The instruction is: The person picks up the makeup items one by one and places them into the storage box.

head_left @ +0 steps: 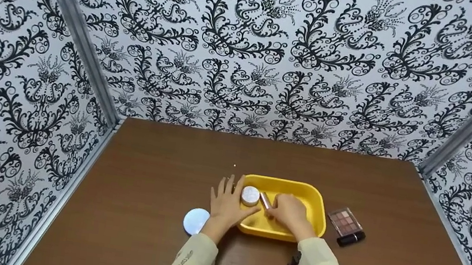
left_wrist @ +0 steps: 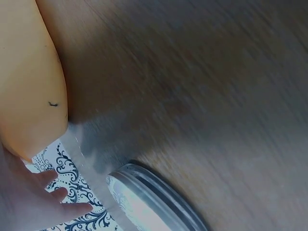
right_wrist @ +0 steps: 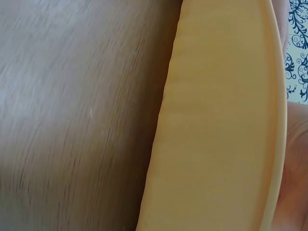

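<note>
A yellow plastic tray (head_left: 277, 235) stands on the brown table. My right hand (head_left: 291, 212) reaches into it, its fingers curled round the lower end of a slim pinkish cosmetic tube (head_left: 265, 200). Beside the tube, in the tray's left part, sits a small round jar with a white top (head_left: 250, 195). At the tray's left rim, my left hand (head_left: 226, 205) has its fingers spread, the thumb reaching over the rim. In the right wrist view, the tray's wall (right_wrist: 221, 115) covers most of the right hand.
A round white compact (head_left: 195, 221) with a silvery edge lies left of the tray, next to the left wrist. Right of the tray are an eyeshadow palette (head_left: 345, 221) and a black tube (head_left: 351, 239). Patterned panels (head_left: 246, 60) wall the table's back and sides.
</note>
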Demonstrator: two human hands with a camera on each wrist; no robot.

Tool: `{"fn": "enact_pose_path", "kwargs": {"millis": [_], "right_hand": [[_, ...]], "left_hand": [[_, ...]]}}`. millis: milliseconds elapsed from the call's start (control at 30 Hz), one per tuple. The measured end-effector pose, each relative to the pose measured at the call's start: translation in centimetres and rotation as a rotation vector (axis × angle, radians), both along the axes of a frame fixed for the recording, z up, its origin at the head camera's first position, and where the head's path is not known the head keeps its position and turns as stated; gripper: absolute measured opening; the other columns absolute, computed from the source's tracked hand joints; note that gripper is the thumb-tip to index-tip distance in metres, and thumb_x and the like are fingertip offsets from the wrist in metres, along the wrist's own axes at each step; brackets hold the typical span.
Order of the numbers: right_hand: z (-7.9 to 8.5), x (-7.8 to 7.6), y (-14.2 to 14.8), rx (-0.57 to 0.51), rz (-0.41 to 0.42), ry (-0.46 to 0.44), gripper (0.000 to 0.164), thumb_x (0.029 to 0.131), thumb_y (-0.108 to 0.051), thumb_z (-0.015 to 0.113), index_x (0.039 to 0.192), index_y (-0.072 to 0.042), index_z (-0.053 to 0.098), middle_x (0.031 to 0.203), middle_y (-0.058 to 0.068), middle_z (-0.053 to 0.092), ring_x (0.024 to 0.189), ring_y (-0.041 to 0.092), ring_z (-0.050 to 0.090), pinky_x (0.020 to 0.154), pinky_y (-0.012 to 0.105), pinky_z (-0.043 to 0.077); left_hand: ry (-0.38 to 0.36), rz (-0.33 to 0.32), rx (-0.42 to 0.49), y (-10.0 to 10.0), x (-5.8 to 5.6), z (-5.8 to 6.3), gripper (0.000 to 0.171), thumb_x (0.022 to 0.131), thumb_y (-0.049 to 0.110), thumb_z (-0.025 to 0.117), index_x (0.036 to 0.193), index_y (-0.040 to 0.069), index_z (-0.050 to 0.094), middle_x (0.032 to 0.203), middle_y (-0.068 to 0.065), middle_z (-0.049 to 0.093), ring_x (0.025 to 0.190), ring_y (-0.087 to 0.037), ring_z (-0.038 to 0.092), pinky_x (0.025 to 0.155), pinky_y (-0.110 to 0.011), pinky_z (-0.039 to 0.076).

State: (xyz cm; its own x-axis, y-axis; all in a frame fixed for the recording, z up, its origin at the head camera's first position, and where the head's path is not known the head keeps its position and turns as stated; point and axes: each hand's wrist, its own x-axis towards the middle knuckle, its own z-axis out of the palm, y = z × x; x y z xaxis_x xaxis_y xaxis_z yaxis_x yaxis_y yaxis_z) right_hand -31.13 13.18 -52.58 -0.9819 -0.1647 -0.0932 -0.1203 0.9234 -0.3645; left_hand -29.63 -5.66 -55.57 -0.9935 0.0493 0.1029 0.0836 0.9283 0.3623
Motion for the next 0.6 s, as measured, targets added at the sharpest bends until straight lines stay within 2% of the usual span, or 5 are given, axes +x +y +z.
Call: {"fn": "enact_pose_path", "kwargs": {"millis": [267,333,433,500,600], "right_hand": [[0.0,-0.1,-0.2,-0.032,0.040,0.044,0.027,0.093,-0.025,0.069,0.070,-0.013,0.063,0.060,-0.003,0.049,0.058,0.015,0.043,0.061,0.030,0.036],[0.3,-0.1,0.1,-0.036,0.032,0.045,0.021,0.094,-0.022,0.067,0.076,-0.012,0.067,0.066,-0.001,0.056,0.061,0.017,0.046,0.064,0.032,0.039],[0.9,-0.3,0.7,-0.035,0.017,0.051,0.013,0.095,-0.020,0.066,0.091,-0.010,0.074,0.084,0.004,0.071,0.071,0.019,0.058,0.067,0.037,0.050],[1.4,-0.4,1.2,-0.045,0.012,0.064,0.014,0.095,-0.018,0.066,0.099,-0.009,0.076,0.095,0.006,0.075,0.080,0.021,0.065,0.074,0.041,0.055],[2.1,-0.5,2.4,-0.052,0.010,0.094,0.015,0.096,-0.018,0.065,0.101,-0.009,0.075,0.100,0.008,0.075,0.088,0.025,0.069,0.081,0.045,0.057]], "left_hand": [[-0.017,0.004,-0.009,0.3,0.2,0.1,0.103,0.077,0.079,0.061,0.159,0.029,0.024,0.162,-0.012,0.032,0.150,-0.037,0.028,0.119,-0.065,0.023],[-0.018,0.001,-0.014,0.4,0.3,0.1,0.103,0.077,0.079,0.060,0.159,0.028,0.024,0.162,-0.012,0.032,0.150,-0.037,0.028,0.119,-0.065,0.024],[-0.018,0.001,-0.026,0.3,0.3,0.2,0.104,0.077,0.080,0.058,0.160,0.028,0.023,0.162,-0.012,0.032,0.150,-0.037,0.028,0.119,-0.064,0.024],[-0.015,0.004,-0.035,0.2,0.2,0.3,0.105,0.077,0.082,0.057,0.160,0.028,0.022,0.163,-0.012,0.032,0.150,-0.037,0.028,0.119,-0.064,0.024],[-0.016,0.006,-0.026,0.0,0.1,0.5,0.105,0.077,0.082,0.057,0.160,0.028,0.022,0.163,-0.012,0.031,0.150,-0.037,0.027,0.119,-0.064,0.024]]}}
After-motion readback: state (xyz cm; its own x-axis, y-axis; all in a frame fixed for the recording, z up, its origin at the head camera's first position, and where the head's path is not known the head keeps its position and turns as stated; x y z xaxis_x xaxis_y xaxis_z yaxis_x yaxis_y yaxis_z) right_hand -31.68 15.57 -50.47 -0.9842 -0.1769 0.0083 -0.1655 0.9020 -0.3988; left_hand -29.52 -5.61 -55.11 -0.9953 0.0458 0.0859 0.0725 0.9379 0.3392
